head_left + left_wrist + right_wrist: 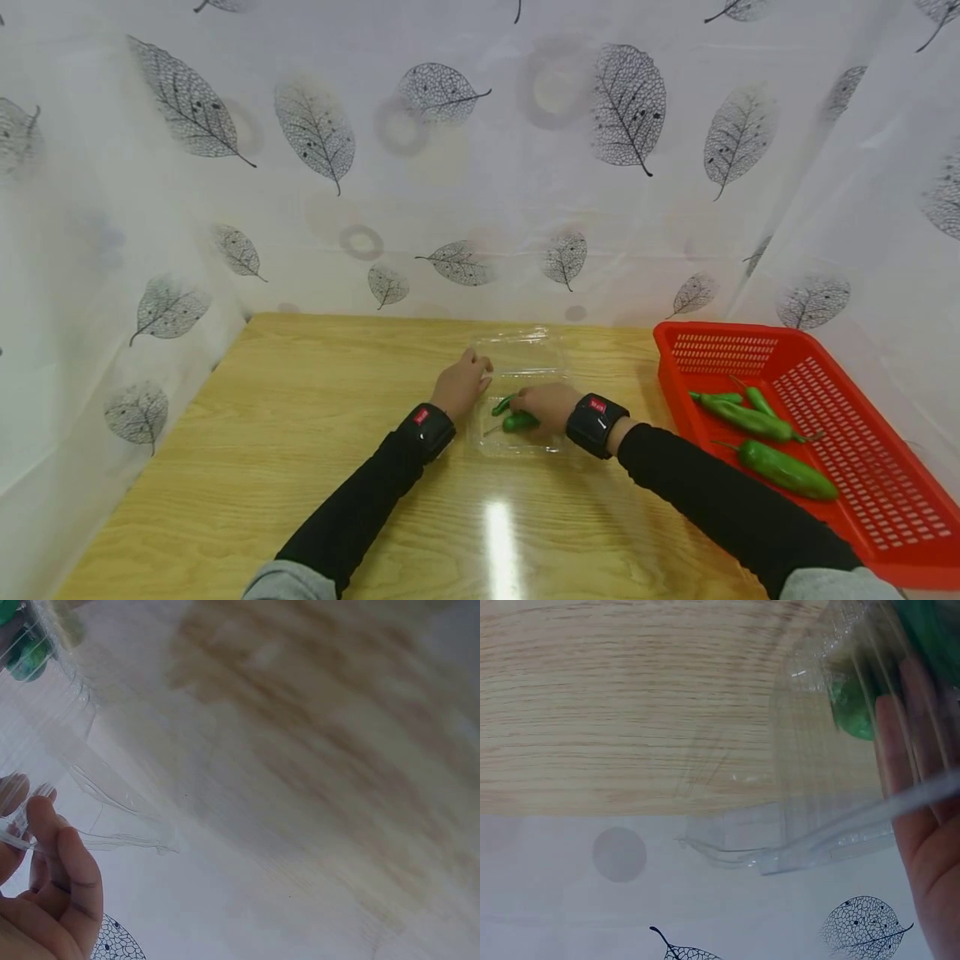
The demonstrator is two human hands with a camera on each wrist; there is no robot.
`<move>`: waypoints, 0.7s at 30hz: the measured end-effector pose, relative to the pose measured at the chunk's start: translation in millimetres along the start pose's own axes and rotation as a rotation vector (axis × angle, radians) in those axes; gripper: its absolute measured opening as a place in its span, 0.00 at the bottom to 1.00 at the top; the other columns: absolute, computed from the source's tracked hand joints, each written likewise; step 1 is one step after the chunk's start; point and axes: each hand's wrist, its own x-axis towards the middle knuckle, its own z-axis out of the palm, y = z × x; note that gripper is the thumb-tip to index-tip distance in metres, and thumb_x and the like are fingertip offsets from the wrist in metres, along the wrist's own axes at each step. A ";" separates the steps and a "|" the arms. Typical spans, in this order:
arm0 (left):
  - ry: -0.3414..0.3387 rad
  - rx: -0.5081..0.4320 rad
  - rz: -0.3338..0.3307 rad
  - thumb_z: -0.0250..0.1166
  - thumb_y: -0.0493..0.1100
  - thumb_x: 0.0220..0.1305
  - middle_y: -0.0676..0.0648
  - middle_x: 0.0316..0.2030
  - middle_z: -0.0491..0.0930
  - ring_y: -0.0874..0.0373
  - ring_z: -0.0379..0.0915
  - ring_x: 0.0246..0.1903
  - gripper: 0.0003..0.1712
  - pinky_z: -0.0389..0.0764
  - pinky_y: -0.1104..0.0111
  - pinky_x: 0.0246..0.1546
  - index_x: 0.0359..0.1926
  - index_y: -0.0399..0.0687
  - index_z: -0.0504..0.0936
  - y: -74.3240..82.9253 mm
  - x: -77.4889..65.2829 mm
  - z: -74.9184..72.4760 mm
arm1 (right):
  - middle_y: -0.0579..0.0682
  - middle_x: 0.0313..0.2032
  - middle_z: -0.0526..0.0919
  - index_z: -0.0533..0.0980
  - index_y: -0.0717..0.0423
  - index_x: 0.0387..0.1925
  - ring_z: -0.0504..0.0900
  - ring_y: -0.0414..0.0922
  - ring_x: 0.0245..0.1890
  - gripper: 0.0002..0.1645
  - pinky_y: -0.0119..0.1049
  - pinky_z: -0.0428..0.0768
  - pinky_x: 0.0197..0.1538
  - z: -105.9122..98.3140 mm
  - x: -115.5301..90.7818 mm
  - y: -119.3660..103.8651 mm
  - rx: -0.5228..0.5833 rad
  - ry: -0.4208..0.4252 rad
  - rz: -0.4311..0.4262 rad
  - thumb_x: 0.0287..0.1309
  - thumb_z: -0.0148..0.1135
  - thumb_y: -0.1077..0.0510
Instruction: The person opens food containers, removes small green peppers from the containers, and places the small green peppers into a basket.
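Note:
A clear plastic clamshell box (521,450) lies on the table with its lid (525,354) folded back. My left hand (459,386) is at the box's left side, and in the left wrist view its thumb and fingers pinch the clear rim (16,825). My right hand (551,406) reaches down inside the box and holds a green pepper (520,422); in the right wrist view its fingers (896,742) show through the clear wall. Another green pepper (502,405) lies beside it in the box. The hand covers part of the peppers.
To the right stands a red plastic basket (873,442) with several green peppers, among them a large one (786,469) near its front. The wooden table (315,417) runs back to a white leaf-printed sheet (480,200), which also hangs along both sides.

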 end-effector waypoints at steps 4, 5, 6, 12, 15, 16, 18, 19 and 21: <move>-0.004 0.005 -0.005 0.62 0.44 0.64 0.48 0.34 0.68 0.64 0.64 0.19 0.11 0.67 0.74 0.18 0.45 0.46 0.78 1.0 0.2 -0.1 | 0.47 0.42 0.81 0.78 0.46 0.38 0.79 0.42 0.36 0.15 0.36 0.78 0.39 5.5 1.1 0.1 -0.016 0.013 -0.020 0.47 0.73 0.54; -0.003 0.007 -0.004 0.62 0.45 0.64 0.48 0.34 0.68 0.64 0.64 0.19 0.11 0.67 0.74 0.18 0.44 0.46 0.78 1.0 0.2 0.0 | 0.47 0.41 0.81 0.78 0.47 0.38 0.79 0.42 0.35 0.15 0.37 0.78 0.39 5.8 1.3 -0.3 -0.016 0.014 -0.025 0.47 0.72 0.54; -0.002 0.011 -0.003 0.61 0.45 0.64 0.48 0.34 0.68 0.64 0.64 0.19 0.11 0.68 0.74 0.19 0.44 0.46 0.78 0.8 0.3 0.4 | 0.47 0.41 0.81 0.77 0.47 0.38 0.79 0.42 0.35 0.15 0.37 0.78 0.38 5.7 1.4 -0.9 -0.013 0.013 -0.029 0.47 0.72 0.54; 0.004 0.017 0.003 0.61 0.45 0.64 0.48 0.34 0.68 0.63 0.64 0.20 0.10 0.68 0.74 0.20 0.44 0.47 0.78 0.2 0.8 1.4 | 0.43 0.34 0.79 0.76 0.47 0.40 0.76 0.38 0.30 0.15 0.34 0.76 0.34 8.1 2.8 -2.3 -0.027 -0.002 -0.042 0.50 0.70 0.54; 0.000 0.005 -0.001 0.61 0.45 0.64 0.48 0.34 0.68 0.63 0.64 0.20 0.10 0.68 0.73 0.20 0.44 0.47 0.78 0.6 1.3 0.9 | 0.41 0.29 0.76 0.75 0.47 0.38 0.72 0.37 0.26 0.13 0.33 0.74 0.31 10.2 3.2 -2.0 -0.022 -0.009 -0.046 0.52 0.68 0.52; -0.003 0.002 -0.004 0.61 0.45 0.64 0.48 0.34 0.68 0.63 0.64 0.20 0.10 0.68 0.73 0.20 0.44 0.47 0.78 0.8 1.4 0.5 | 0.41 0.28 0.75 0.75 0.47 0.38 0.72 0.37 0.26 0.12 0.33 0.73 0.31 10.1 3.0 -2.3 -0.018 -0.011 -0.047 0.53 0.68 0.51; -0.008 -0.003 -0.006 0.61 0.44 0.64 0.48 0.34 0.68 0.63 0.64 0.20 0.10 0.68 0.73 0.20 0.44 0.46 0.78 1.2 1.3 0.1 | 0.40 0.27 0.73 0.74 0.47 0.37 0.71 0.36 0.25 0.12 0.32 0.73 0.31 9.7 2.5 -3.2 -0.011 -0.020 -0.045 0.54 0.67 0.50; -0.010 -0.006 -0.007 0.61 0.44 0.64 0.48 0.34 0.68 0.63 0.64 0.20 0.10 0.67 0.73 0.20 0.44 0.46 0.78 1.4 1.1 -0.2 | 0.40 0.26 0.72 0.74 0.47 0.36 0.70 0.36 0.25 0.12 0.32 0.72 0.30 9.1 2.1 -4.0 -0.005 -0.026 -0.041 0.54 0.67 0.49; -0.010 -0.009 -0.006 0.61 0.44 0.64 0.48 0.34 0.68 0.63 0.63 0.20 0.10 0.67 0.73 0.20 0.44 0.46 0.78 1.6 0.7 -0.2 | 0.39 0.26 0.71 0.73 0.47 0.36 0.69 0.36 0.25 0.12 0.31 0.71 0.30 7.1 1.1 -6.1 0.001 -0.044 -0.026 0.55 0.66 0.49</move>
